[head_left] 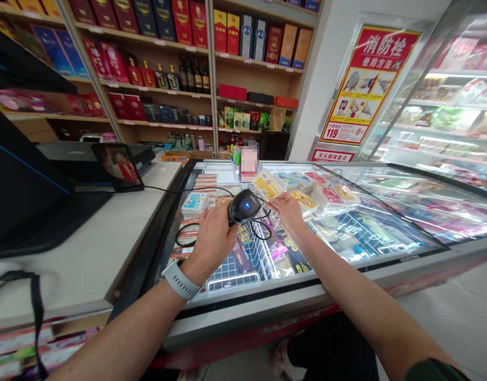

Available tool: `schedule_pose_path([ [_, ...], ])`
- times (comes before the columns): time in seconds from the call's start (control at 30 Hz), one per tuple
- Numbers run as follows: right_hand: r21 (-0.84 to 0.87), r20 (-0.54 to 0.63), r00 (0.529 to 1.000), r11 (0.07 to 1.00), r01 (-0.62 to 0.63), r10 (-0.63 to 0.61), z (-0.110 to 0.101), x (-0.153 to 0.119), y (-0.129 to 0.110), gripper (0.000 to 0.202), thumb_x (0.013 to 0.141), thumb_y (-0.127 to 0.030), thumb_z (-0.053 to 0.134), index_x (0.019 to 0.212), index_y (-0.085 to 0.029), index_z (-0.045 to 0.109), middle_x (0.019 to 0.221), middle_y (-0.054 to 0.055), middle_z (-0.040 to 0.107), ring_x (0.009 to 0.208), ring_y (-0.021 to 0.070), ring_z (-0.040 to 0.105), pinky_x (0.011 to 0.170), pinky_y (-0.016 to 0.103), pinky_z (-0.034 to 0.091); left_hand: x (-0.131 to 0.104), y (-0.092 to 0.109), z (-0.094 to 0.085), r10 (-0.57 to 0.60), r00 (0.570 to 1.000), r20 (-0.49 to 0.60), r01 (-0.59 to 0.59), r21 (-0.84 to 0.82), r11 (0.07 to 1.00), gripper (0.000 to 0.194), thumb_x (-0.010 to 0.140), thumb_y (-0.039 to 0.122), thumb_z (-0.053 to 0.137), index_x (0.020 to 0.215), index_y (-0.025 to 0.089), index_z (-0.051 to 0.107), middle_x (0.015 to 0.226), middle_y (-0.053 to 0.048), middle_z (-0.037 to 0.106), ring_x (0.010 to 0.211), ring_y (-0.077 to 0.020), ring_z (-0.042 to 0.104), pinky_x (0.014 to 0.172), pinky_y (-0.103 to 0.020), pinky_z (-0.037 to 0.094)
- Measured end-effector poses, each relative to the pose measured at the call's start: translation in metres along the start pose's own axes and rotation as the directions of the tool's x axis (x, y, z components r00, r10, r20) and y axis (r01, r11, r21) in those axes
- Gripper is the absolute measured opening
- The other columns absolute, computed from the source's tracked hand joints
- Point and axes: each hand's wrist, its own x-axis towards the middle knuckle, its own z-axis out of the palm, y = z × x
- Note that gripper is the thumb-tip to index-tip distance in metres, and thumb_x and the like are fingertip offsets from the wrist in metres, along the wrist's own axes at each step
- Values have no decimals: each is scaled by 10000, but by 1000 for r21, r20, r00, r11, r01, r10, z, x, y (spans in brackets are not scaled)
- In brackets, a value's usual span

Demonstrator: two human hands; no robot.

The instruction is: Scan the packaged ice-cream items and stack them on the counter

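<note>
A black barcode scanner (243, 210) with a lit blue light is gripped in my left hand (211, 233), its head above the freezer's glass top. Its cable loops below and runs off to the left. My right hand (287, 210), to the right of the scanner, pinches the lower edge of a clear package with a yellow label (266, 182), which is tilted up. Behind and right of that hand lie several similar packages with blue, red and yellow labels (330, 194). A white package with a blue label (194, 202) lies left of the scanner.
The chest freezer (267, 301) holds wire baskets of goods under glass. Left of it is a white counter (108, 233) with a black monitor (29, 180) and a propped phone (117, 166). Shelves of boxes and bottles (159, 79) line the back wall.
</note>
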Motion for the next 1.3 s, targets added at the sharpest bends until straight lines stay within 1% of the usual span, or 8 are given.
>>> schedule_pose_path([
  [0.23,-63,16,999,997,51,-50,0,-1,-3,380,573,-338,805,724,-222,475,583,-75,560,604,117,619,746,321,579,0,-2,2,17,1000,7,-17,-17,1000,483,819,161,514,1298,139,451,1209,-125,613,1142,-288,539,1010,-483,371],
  [0.33,-179,44,979,963,202,-197,-2,-2,-13,317,635,-341,758,746,-223,486,651,-51,593,642,132,629,718,309,565,0,-3,4,29,999,21,-28,-33,999,503,807,153,531,1303,154,453,1242,-112,604,1161,-278,534,1031,-475,355],
  [0.4,-306,42,940,892,333,-337,-7,-4,-25,247,695,-332,716,774,-225,509,717,-29,620,703,144,640,738,304,555,0,-4,4,24,999,24,-23,-37,999,501,807,158,537,1302,152,457,1254,-113,600,1177,-279,526,1038,-471,347],
  [0.53,-647,70,823,602,468,-564,-33,-12,-48,144,798,-300,623,914,-219,599,885,31,669,829,179,655,811,337,547,0,-4,3,17,1000,20,-16,-38,999,495,813,158,531,1302,153,459,1252,-111,603,1194,-284,517,1040,-469,344],
  [0.7,-887,267,691,110,449,-671,-85,-19,-59,184,856,-236,537,1011,-214,633,1094,76,677,1034,229,618,954,414,480,0,-1,2,25,1000,1,-25,-44,999,476,815,153,523,1287,158,461,1248,-111,605,1180,-274,527,1030,-458,352],
  [0.83,-905,379,681,-99,413,-627,-110,-20,-53,223,881,-198,472,1043,-205,625,1143,94,666,1090,240,595,978,422,460,-1,-1,2,24,1000,-13,-25,-40,999,472,806,147,531,1273,165,467,1247,-109,607,1184,-275,525,1025,-458,351],
  [1.13,-896,443,707,-232,380,-552,-110,-23,-45,324,854,-98,407,1092,-148,622,1115,138,653,1065,254,584,951,416,482,0,-1,3,28,1000,-2,-28,-39,999,464,816,153,520,1278,158,472,1247,-112,607,1163,-279,536,1016,-462,355],
  [1.3,-896,426,656,-191,401,-623,-102,-34,-49,434,829,-73,416,1214,-166,594,1270,140,582,1186,259,528,1020,447,450,0,1,0,16,1000,-6,-16,-55,998,494,807,145,529,1295,179,466,1245,-93,607,1180,-279,523,1020,-456,352],
])
